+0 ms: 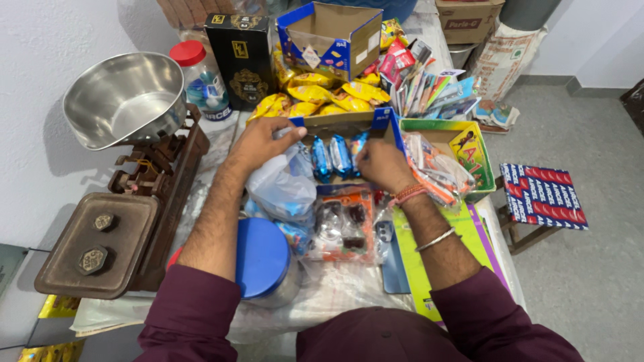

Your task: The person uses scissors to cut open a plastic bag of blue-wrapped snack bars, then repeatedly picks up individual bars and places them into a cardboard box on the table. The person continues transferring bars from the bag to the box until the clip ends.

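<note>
Blue foil packets (340,155) stand side by side, long axes running up and down the frame, in an open cardboard box (380,121) at the centre of the picture. The right hand (381,165) sits just right of them, its fingers (361,155) curled in against the rightmost packet; whether they pinch it I cannot tell, as the knuckles hide the tips. The left hand (261,142) lies to the left of the row, fingers closed on the gathered top of a clear plastic bag (282,188) that sags below it toward the centre of the frame. So the packets lie between the two hands, touching or nearly touching the right, a little apart from the left. A blue-lidded jar (263,258) stands on the surface at lower centre, and a balance scale with a steel pan (124,100) fills the left side.
</note>
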